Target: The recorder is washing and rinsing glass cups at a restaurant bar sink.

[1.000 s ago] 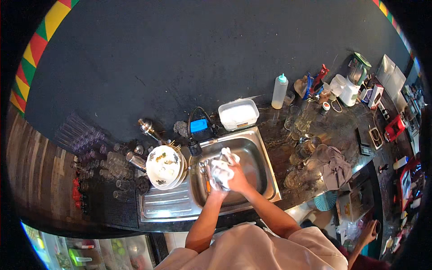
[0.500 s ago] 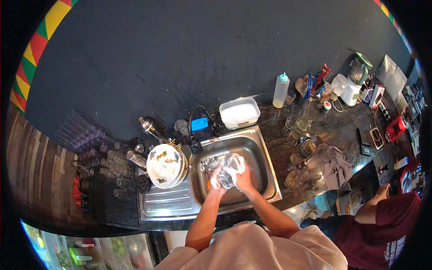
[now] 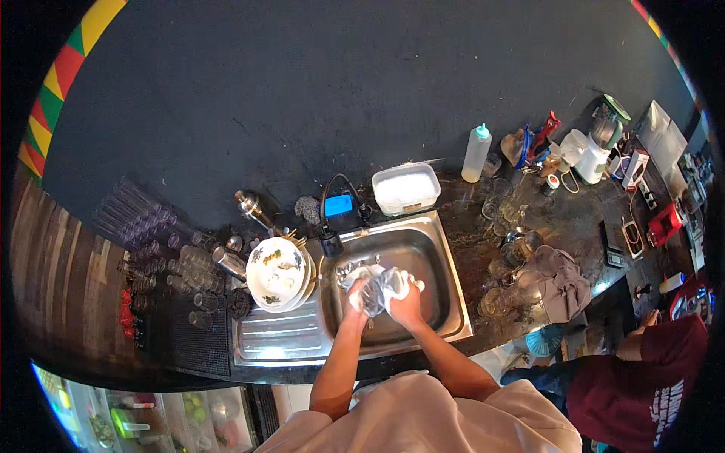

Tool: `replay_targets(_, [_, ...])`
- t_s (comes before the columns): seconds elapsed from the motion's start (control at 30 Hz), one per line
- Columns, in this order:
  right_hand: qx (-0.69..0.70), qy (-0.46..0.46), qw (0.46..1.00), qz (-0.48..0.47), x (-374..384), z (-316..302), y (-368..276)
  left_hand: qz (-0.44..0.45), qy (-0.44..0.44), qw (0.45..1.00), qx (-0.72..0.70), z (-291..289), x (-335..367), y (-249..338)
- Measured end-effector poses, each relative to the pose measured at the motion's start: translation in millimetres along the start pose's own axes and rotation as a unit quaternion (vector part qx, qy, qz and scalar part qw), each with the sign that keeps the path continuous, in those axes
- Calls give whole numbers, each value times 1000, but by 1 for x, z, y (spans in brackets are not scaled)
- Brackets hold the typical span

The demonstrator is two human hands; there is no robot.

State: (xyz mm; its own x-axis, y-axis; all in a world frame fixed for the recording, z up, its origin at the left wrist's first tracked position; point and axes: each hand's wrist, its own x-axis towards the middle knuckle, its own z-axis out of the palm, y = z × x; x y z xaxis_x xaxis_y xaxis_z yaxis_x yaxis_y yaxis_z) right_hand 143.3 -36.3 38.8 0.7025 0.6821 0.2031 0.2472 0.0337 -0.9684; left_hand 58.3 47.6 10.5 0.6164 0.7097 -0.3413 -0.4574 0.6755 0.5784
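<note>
Over the steel sink (image 3: 445, 279), both my hands are closed and covered in white suds. My left hand (image 3: 353, 300) grips a clear drinking glass (image 3: 371, 297), tilted in front of my fingers. My right hand (image 3: 406, 306) is closed round a white, foamy wad (image 3: 395, 281) pressed near the glass; whether it is a sponge or a cloth cannot be made out. Shiny metal pieces, perhaps cutlery, lie in the sink behind my left hand. The black tap (image 3: 330, 241) hangs over the sink's back left corner.
Stacked plates with food scraps (image 3: 276, 275) stand on the drainboard (image 3: 283, 336). Many glasses (image 3: 196, 275) crowd the left. Behind the sink sit a white tub (image 3: 406, 189) and a blue sponge (image 3: 337, 205). More glasses (image 3: 495, 302) and a grey cloth (image 3: 559, 283) lie right. A person (image 3: 634, 377) stands at right.
The glass has turned in my hands, and the white foamy wad now sits more to its right side. My hands stay over the sink. The person at right has shifted slightly.
</note>
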Motion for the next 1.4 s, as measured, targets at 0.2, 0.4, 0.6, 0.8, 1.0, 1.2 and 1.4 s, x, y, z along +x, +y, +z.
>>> replay_targets(0.2, [3, -17, 995, 96, 3, 40, 33, 116, 154, 971, 140, -55, 9, -14])
replay_targets(0.4, [354, -42, 927, 115, 14, 11, 49, -1, 53, 999, 15, -8, -14, 7])
replay_targets(0.6, [72, -52, 993, 77, -6, 32, 63, -36, 25, 996, -83, -20, -13, 3])
replay_targets(0.8, [154, 117, 980, 46, -25, 32, 25, 15, 15, 986, -168, -34, -13, -7])
replay_targets(1.0, [36, 24, 999, 13, -51, 40, 31, -18, 29, 991, -127, -3, -9, 18])
replay_targets(1.2, [320, 118, 906, 252, 10, 59, -10, 50, 33, 982, -179, -11, 4, 17])
replay_targets(1.4, [381, 31, 888, 256, -14, 74, 11, 48, 55, 987, -145, -18, 9, 22])
